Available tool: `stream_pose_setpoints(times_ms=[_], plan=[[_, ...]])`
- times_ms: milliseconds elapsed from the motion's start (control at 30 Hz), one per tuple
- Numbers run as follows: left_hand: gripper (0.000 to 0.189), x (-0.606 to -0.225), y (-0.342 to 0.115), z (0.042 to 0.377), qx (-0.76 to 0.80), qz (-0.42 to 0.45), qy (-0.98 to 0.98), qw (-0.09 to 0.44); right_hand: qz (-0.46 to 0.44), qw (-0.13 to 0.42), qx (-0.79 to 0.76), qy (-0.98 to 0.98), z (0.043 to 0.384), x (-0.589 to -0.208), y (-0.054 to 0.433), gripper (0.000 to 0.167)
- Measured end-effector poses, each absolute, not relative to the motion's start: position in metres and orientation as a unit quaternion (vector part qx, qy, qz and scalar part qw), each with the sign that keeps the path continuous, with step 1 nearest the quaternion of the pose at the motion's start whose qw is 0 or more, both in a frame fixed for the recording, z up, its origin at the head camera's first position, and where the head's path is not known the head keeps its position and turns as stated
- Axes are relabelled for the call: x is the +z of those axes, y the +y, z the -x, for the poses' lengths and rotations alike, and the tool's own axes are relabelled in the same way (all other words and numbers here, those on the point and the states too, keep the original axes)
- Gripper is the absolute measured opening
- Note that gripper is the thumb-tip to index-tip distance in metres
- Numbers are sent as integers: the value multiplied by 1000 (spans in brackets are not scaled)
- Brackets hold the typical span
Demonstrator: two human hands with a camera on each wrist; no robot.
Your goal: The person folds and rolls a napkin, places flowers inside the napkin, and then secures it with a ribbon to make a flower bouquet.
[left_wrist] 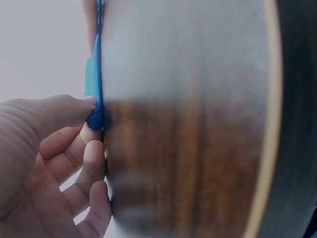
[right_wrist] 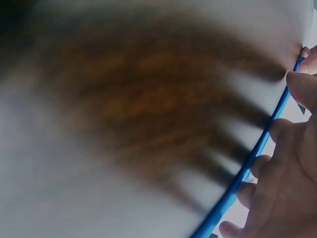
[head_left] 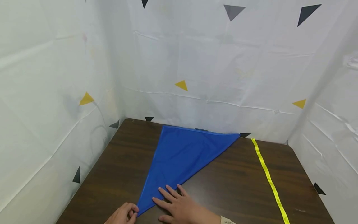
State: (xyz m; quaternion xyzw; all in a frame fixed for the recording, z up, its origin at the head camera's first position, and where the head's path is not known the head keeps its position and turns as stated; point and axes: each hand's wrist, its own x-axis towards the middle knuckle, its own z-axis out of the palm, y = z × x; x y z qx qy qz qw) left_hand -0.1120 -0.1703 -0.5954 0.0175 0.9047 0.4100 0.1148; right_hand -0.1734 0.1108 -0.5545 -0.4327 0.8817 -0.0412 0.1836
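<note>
A blue cloth (head_left: 181,152), folded into a triangle, lies flat on the dark wooden table, its long slanted edge running from the far right down to the near corner. At that near corner my left hand (head_left: 124,214) pinches the cloth between thumb and fingers; the left wrist view shows the blue corner (left_wrist: 96,116) between the thumb and a fingertip. My right hand (head_left: 181,205) is spread out, with its fingertips resting on the cloth along the slanted edge. In the right wrist view those fingertips lie along the blue edge (right_wrist: 257,148).
A yellow ribbon (head_left: 268,177) stretches from the back of the table (head_left: 223,186) to its near right. White sheeting (head_left: 195,56) with dark and yellow triangles hangs behind the table and at both sides.
</note>
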Motion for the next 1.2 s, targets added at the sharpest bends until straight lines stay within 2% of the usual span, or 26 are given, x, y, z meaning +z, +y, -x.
stream_pose_setpoints(times_ms=[167,433,700,1200], plan=[[4,-595,-169,113,404,-8,906,122,421,193,-35,886,178,-551,116,65],[7,-593,-167,114,381,15,918,104,398,195,-21,896,193,-548,131,66],[6,-595,-170,112,394,0,912,112,399,191,-18,897,202,-551,144,66],[6,-596,-167,112,380,32,916,122,372,196,-38,906,228,-556,171,67]])
